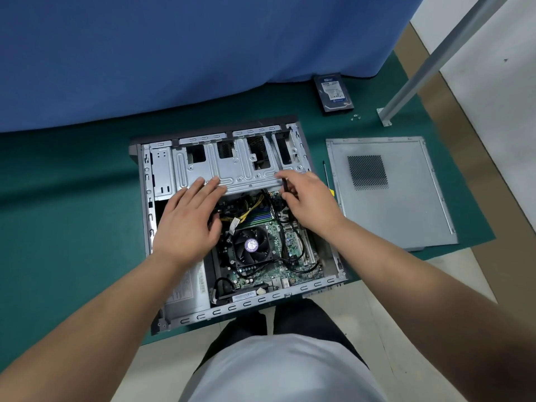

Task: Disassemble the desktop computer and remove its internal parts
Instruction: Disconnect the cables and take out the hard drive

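The desktop computer [232,227] lies open on its side on the green mat [72,213], close to the person. Inside sit the fan [251,247] and wires [249,210]. The left hand [188,224] is flat, fingers straight, pressing on the metal drive cage [232,169]. The right hand [307,198] curls round a thin dark tool [284,184]. Pulling hard on the cage could snag wires. Farther off lie the side panel [391,192] and hard drive [333,92].

Black cables [293,227] across the motherboard [278,245].
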A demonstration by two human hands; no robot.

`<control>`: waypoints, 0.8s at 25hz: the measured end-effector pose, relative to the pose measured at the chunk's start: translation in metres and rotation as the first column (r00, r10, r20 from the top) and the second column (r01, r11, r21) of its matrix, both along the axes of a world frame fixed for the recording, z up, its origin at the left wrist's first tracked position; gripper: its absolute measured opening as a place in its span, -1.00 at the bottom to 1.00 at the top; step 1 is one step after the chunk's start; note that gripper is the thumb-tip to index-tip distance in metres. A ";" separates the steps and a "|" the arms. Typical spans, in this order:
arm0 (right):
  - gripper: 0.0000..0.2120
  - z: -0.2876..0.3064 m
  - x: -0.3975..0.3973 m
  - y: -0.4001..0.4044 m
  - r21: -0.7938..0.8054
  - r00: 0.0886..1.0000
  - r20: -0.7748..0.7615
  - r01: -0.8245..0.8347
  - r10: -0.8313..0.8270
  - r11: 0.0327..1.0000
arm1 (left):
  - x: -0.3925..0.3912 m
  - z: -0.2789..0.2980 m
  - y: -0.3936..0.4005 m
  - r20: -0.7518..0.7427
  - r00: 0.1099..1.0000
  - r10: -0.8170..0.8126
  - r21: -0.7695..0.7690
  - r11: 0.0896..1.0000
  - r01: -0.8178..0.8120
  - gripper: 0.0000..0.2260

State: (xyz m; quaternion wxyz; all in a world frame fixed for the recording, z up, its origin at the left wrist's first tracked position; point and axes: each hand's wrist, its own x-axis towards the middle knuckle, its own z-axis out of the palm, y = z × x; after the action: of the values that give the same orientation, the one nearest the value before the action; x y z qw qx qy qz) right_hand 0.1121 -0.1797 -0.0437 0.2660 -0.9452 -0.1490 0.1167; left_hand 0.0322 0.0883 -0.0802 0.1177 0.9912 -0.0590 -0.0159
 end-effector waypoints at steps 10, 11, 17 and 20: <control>-0.85 -0.010 0.020 -0.025 0.152 0.997 -0.072 0.047 -0.037 0.987 | 0.002 0.000 0.000 -0.003 0.999 0.043 -0.036 0.998 -0.043 -0.46; -0.85 -0.011 0.021 -0.026 0.175 0.997 -0.066 0.047 -0.036 0.984 | 0.002 -0.001 0.000 -0.005 0.999 0.045 -0.036 0.998 -0.045 -0.46; -0.82 -0.020 0.029 -0.022 0.123 0.993 0.117 -0.041 0.027 0.992 | 0.003 -0.001 0.000 -0.006 0.999 0.054 -0.036 0.998 -0.054 -0.46; -0.83 -0.027 0.036 -0.021 0.008 0.956 0.271 -0.123 0.116 0.992 | 0.003 -0.002 0.001 0.003 0.998 0.058 -0.055 0.997 -0.058 -0.47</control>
State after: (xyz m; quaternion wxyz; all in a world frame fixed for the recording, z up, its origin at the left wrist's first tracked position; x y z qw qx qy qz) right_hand 0.1481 -0.2003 -0.0709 0.2472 -0.9383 -0.2420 0.0007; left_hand 0.0351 0.0889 -0.0818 0.1449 0.9889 -0.0309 -0.0088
